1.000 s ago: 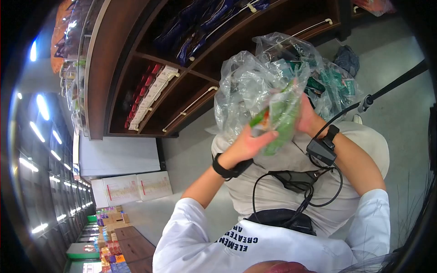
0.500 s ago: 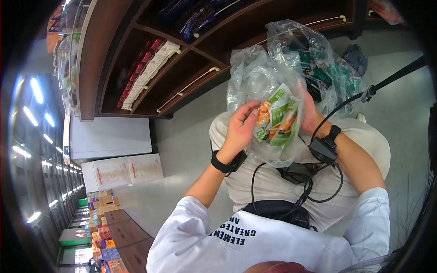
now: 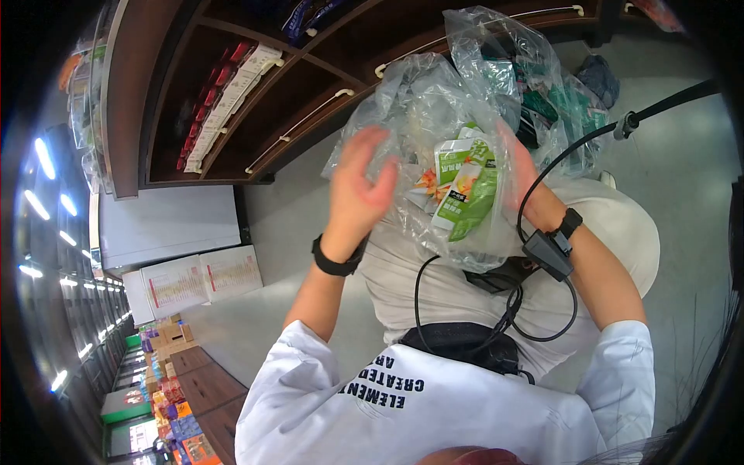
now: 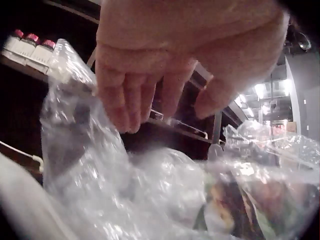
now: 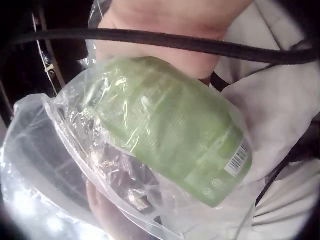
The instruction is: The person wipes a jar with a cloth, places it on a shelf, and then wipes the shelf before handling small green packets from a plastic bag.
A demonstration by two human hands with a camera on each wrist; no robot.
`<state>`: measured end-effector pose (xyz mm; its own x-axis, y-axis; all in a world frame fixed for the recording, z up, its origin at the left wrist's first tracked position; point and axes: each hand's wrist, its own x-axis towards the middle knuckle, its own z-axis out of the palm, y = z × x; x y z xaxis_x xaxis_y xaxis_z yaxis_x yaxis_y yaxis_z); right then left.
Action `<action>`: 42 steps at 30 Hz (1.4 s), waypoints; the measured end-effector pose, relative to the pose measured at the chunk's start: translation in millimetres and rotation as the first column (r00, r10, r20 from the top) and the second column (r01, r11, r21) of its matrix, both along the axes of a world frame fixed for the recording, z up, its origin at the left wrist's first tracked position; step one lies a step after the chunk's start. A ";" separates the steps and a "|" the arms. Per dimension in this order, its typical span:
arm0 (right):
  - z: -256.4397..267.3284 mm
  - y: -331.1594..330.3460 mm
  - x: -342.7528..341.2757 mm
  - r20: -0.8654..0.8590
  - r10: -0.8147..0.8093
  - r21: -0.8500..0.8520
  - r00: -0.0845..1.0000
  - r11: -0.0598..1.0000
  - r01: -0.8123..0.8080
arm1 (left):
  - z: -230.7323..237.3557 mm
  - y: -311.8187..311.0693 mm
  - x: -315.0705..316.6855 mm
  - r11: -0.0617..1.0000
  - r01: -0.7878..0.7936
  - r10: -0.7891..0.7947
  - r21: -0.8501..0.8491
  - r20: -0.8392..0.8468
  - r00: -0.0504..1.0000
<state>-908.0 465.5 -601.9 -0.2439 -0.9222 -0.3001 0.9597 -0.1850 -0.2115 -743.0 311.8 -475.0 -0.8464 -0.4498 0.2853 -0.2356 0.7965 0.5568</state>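
Observation:
A clear plastic bag (image 3: 415, 89) lies over the lap with several green-and-white food packets (image 3: 465, 182) in it. Pictures of food are printed on the packets. At the bag's right side, my right hand (image 3: 523, 167) grips the plastic; its fingers are largely hidden by the film. One green packet (image 5: 175, 130), with a barcode near its end, shows through the plastic close to this hand in the right wrist view. To the left, my left hand (image 3: 360, 186) is raised by the bag's edge, its thumb apart. Nothing shows in its grasp in the left wrist view (image 4: 165, 55).
Another clear bag (image 3: 496, 43) with dark green packets stands behind on the floor, near a grey crumpled bag (image 3: 598, 80). A dark wooden shelf (image 3: 310, 116) runs along the far side, with red-capped items (image 3: 225, 105). A black cable (image 3: 577, 147) crosses by the right arm.
My left hand has let go of the bag and moved left. The packets now lie spread with their printed fronts up. My right hand stays at the bag's right side.

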 end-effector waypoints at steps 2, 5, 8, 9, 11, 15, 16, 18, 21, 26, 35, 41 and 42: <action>-5.2 -1.6 1.1 0.005 -0.006 0.042 1.000 0.999 0.006 | 14.5 -14.6 1.0 0.979 -0.054 0.028 -0.194 -0.134 0.991; -3.2 -2.3 4.4 0.020 -0.010 0.045 1.000 0.999 0.009 | 21.8 -40.2 -10.9 0.899 -0.190 0.166 -0.395 -0.094 0.982; -5.0 -2.6 5.2 0.031 0.008 0.008 0.999 1.000 -0.009 | -23.7 -100.9 -19.0 0.954 -0.231 0.159 0.192 0.332 0.930; 1.7 -1.9 5.9 0.025 0.003 0.004 1.000 1.000 -0.003 | -12.3 -81.2 -23.6 0.912 -0.256 0.116 0.321 0.397 0.911; 19.0 -0.4 10.3 0.013 -0.086 0.062 0.996 0.994 0.085 | -18.0 -78.2 -28.0 0.877 -0.206 0.001 0.434 0.427 0.904; 26.6 1.0 15.8 -0.001 -0.108 0.013 0.994 0.994 0.108 | -18.9 -80.0 -24.5 0.895 -0.088 -0.069 0.437 0.330 0.941; 30.0 1.6 17.2 0.011 -0.099 0.025 0.995 0.995 0.098 | -5.5 -79.0 -24.9 0.945 -0.029 -0.045 0.327 0.215 0.975; 26.6 2.5 16.2 0.030 -0.101 0.037 0.994 0.994 0.100 | 43.8 -60.7 -17.8 0.970 -0.039 0.080 0.239 -0.164 0.983; 17.0 2.3 17.4 0.071 0.006 0.002 0.997 1.000 -0.006 | 108.6 -34.7 -4.9 0.889 0.152 0.124 0.433 -0.546 0.828; 22.2 -0.6 26.8 0.202 0.029 -0.056 0.979 0.998 -0.019 | 107.0 -23.1 11.9 0.950 -0.055 0.102 0.306 -0.140 0.985; 38.7 1.7 14.0 0.248 -0.068 0.011 0.966 0.998 0.067 | 134.5 -36.3 36.0 0.856 0.011 0.168 0.517 -0.298 0.940; 13.5 -0.5 21.1 0.119 -0.030 0.093 0.992 0.995 0.019 | 160.5 2.7 73.2 0.689 0.122 0.290 0.714 -0.427 0.857; 17.1 -0.7 24.5 0.007 0.002 0.167 1.000 0.986 -0.003 | 159.9 10.1 73.8 0.709 0.043 0.306 0.704 -0.362 0.880</action>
